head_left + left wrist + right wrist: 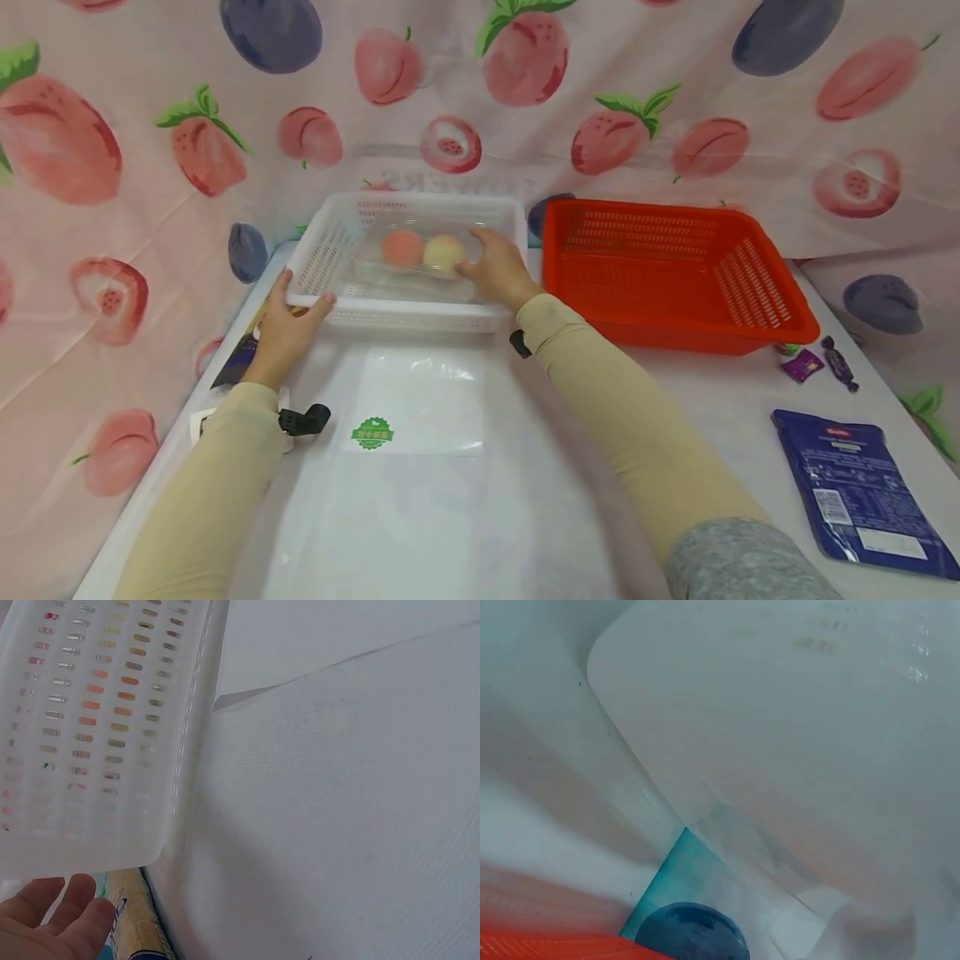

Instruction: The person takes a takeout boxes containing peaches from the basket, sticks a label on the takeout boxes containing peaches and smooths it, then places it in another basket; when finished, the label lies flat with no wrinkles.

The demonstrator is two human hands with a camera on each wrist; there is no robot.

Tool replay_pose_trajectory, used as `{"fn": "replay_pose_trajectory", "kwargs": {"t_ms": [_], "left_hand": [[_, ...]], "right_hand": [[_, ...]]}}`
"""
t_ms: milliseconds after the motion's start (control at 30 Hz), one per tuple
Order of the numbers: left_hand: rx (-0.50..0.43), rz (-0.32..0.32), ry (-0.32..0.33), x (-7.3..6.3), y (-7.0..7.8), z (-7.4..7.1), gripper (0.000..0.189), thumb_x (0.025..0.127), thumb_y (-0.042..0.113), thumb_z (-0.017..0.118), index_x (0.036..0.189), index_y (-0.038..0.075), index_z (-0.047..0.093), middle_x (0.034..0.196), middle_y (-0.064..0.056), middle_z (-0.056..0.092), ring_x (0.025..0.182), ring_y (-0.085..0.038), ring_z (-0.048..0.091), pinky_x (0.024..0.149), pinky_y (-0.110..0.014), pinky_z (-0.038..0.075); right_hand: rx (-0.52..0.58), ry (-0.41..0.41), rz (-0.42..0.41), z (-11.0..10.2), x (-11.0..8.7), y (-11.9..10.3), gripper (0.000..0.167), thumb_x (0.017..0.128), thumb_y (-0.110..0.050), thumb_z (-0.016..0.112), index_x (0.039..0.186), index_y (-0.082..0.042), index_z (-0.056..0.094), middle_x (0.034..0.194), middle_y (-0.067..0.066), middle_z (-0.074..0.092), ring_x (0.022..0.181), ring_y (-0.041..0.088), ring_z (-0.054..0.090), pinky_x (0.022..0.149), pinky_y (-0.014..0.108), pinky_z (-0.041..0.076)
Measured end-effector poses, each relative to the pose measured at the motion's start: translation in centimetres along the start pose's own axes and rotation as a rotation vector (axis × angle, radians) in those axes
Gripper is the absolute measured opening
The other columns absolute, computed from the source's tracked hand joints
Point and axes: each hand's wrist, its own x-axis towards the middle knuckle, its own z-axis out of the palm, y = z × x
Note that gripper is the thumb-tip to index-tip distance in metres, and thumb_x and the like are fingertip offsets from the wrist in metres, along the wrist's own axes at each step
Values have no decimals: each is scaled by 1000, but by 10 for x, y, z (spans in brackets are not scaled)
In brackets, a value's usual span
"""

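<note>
In the head view, a white perforated basket (420, 315) stands at the back of the table. My right hand (498, 268) reaches over its right side and grips the right end of a clear plastic box (375, 252). Inside the box show one orange-red round fruit (402, 248) and one pale yellow round fruit (444, 252). My left hand (283, 337) is at the basket's front left corner, thumb and fingers spread at the rim. The left wrist view shows its fingers (79, 919) beside the basket wall (90, 825). The right hand is not clearly visible in the right wrist view.
A red basket (637, 333) stands right of the white one. Small candies (802, 365) and a dark blue pouch (862, 492) lie at the right. A tan wrapped pack (135, 915) lies by the left hand. A green sticker (372, 433) is on the table's front part.
</note>
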Motion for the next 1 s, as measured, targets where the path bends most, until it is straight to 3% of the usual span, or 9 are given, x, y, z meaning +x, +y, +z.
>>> {"fn": "replay_pose_trajectory", "kwargs": {"t_ms": [267,533,767,867,1000], "left_hand": [[1,-22,-7,-2,1,-2,100,93,61,60,162,26,-2,166,-15,10,146,-42,22,114,-63,18],[-10,-14,-9,-3,3,1,95,96,52,60,162,24,-1,167,-14,5,148,-43,15,114,-63,17],[6,-31,-4,-4,5,0,96,94,58,59,162,28,-1,167,-10,3,150,-42,8,113,-68,12],[-2,-30,-3,-4,4,0,95,95,57,60,162,28,-1,167,-11,4,149,-42,9,113,-67,13],[0,-41,-4,-4,4,0,94,95,55,60,162,29,-1,167,-10,4,150,-42,8,112,-68,13]], "right_hand": [[18,-92,26,2,5,-2,72,94,-19,71,156,-9,35,157,8,39,142,25,36,117,35,27],[108,-134,18,8,9,1,76,93,-24,74,157,-16,34,145,18,51,131,29,49,107,40,41],[137,-189,25,10,14,3,74,94,-33,72,156,-14,36,158,9,36,143,28,34,116,42,28],[204,-264,77,11,15,4,76,95,-37,70,158,-17,33,160,9,32,130,31,47,108,44,40],[342,-357,142,13,15,4,82,94,-36,71,160,-22,25,155,12,37,97,29,61,85,41,55]]}}
